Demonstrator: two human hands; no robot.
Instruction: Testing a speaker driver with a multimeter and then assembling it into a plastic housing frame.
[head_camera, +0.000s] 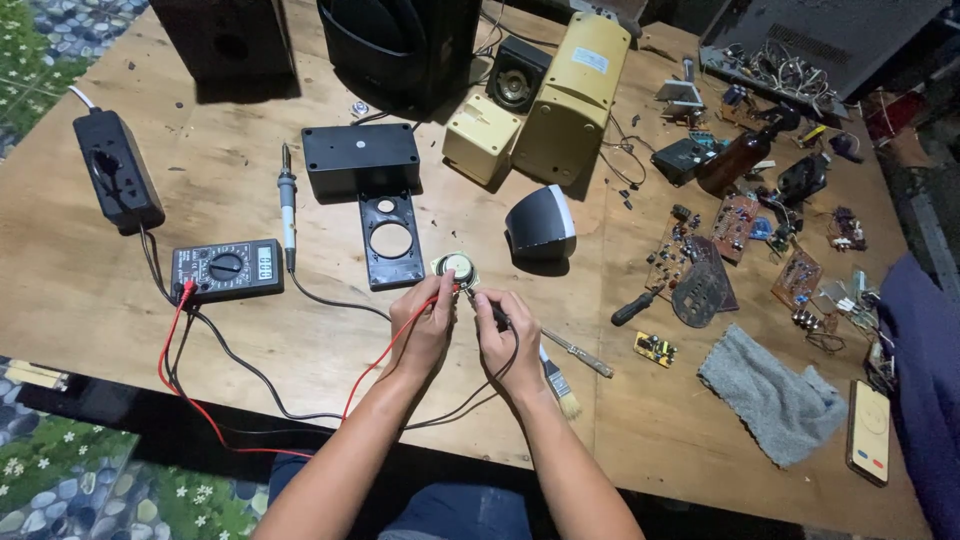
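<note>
- Head view. Left hand pinches the red probe between closed fingers; the tip meets the small round speaker lying on the wooden table just beyond the fingertips.
- Right hand grips the black probe, fingers curled tight round it, tip aimed at the same speaker from the other side; actual contact probably made, but too small to confirm.
- Red lead and black lead run from under both wrists back to the multimeter, well out from the left hand's knuckles.
- Soldering iron lies just past the multimeter, tip pointing away from the person.
- Black speaker front panel with round hole sits just beyond the left fingertips, beside the speaker.
- Paintbrush rests close beside the right wrist; a screwdriver and a grey cloth lie farther out from the right hand.
- Circuit boards scattered well beyond the right fingers.
</note>
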